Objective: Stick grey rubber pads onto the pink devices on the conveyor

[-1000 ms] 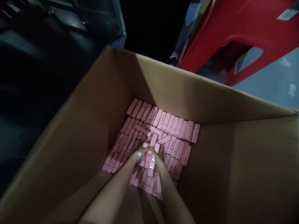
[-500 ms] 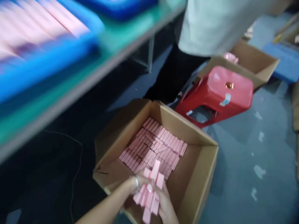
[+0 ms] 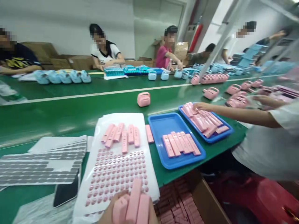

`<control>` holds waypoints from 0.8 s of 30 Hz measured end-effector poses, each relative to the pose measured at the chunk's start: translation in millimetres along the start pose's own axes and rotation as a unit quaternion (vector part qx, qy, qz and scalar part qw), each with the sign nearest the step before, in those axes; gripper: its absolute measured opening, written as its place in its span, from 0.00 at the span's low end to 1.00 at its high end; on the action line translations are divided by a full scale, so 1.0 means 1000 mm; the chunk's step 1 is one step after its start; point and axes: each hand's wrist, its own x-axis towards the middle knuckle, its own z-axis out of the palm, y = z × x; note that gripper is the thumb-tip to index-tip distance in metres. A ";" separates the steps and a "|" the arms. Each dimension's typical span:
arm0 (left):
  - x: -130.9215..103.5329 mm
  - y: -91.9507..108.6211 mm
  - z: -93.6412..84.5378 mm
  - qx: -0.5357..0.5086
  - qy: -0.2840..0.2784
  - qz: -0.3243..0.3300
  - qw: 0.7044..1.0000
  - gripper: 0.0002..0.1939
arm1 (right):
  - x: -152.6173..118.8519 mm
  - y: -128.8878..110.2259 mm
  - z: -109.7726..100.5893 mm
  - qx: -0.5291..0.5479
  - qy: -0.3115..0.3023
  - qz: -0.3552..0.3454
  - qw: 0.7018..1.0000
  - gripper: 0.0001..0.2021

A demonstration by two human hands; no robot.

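Together, a worker's left hand (image 3: 109, 213) and right hand (image 3: 153, 214) clasp a bundle of pink bars (image 3: 134, 200) before the near end of a white sheet (image 3: 121, 117) on a green tabletop (image 3: 164, 180). Both hands are closed about the bundle from either side, most of their fingers hidden behind it. Rows of round pink spots (image 3: 116, 171) cover the sheet, with six loose bars (image 3: 125, 141) lying at its far end. Right of the sheet, one single bar (image 3: 149, 133) lies beside a blue tray (image 3: 156, 124) holding a row of bars; farther right of it, a co-worker's hand (image 3: 202, 106) reaches into a second tray (image 3: 217, 139), heaped with more. Gray-patterned sheets (image 3: 42, 165) lie left of the white sheet, a pink case (image 3: 143, 99) sits beyond it, and a carton (image 3: 211, 199) of pink bars shows below, to its right.
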 end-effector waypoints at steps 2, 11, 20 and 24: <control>-0.001 0.041 -0.040 -0.020 0.065 0.014 0.998 0.36 | 0.021 -0.019 0.058 -0.013 -0.056 -0.004 0.998 0.22; -0.043 0.074 -0.193 -0.130 0.325 -0.094 0.932 0.33 | 0.035 -0.013 0.260 -0.077 -0.209 0.074 0.972 0.27; -0.094 0.015 -0.289 0.046 0.530 -0.111 0.839 0.38 | -0.013 0.070 0.348 -0.312 -0.250 -0.095 0.912 0.36; -0.086 0.018 -0.303 0.202 0.479 -0.079 0.851 0.45 | -0.008 0.078 0.353 -0.389 -0.250 -0.203 0.863 0.35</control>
